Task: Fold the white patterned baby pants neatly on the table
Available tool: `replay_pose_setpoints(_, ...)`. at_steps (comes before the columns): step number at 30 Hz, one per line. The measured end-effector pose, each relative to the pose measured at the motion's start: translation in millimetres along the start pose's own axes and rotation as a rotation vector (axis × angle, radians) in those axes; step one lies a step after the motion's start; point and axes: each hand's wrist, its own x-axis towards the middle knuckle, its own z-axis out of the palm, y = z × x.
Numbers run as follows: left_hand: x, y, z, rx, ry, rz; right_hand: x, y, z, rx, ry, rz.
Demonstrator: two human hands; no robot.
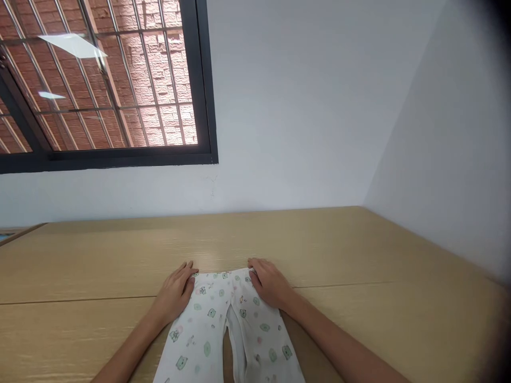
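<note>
A small pair of white trousers [223,330] with a green animal print lies flat on the wooden table [359,255], waistband away from me and both legs running toward the bottom edge of the view. My left hand [178,291] rests flat on the left end of the waistband, fingers stretched out. My right hand [268,284] lies flat on the right end of the waistband, fingers also extended. Neither hand grips the fabric; both press down on it.
The light wooden table meets a white wall [299,133] at the back and another wall on the right. A black-framed window [104,80] with a metal grille and red brick behind it is at upper left.
</note>
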Motion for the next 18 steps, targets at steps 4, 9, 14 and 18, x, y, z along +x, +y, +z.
replay_pose_setpoints(4,-0.4,-0.7,0.3,0.001,-0.007,0.003,0.2,0.1,-0.1,0.004,-0.005,0.004)
replay_pose_setpoints(9,-1.1,-2.0,0.9,0.0,-0.006,0.006,-0.4,1.2,1.1,0.009,-0.004,-0.005)
replay_pose_setpoints(14,-1.1,-2.2,1.4,0.003,0.0,0.008,-0.6,3.6,3.6,0.011,0.0,-0.013)
replay_pose_setpoints(18,-1.3,-1.4,0.9,0.002,0.004,0.01,-0.1,3.8,4.6,0.005,0.004,-0.012)
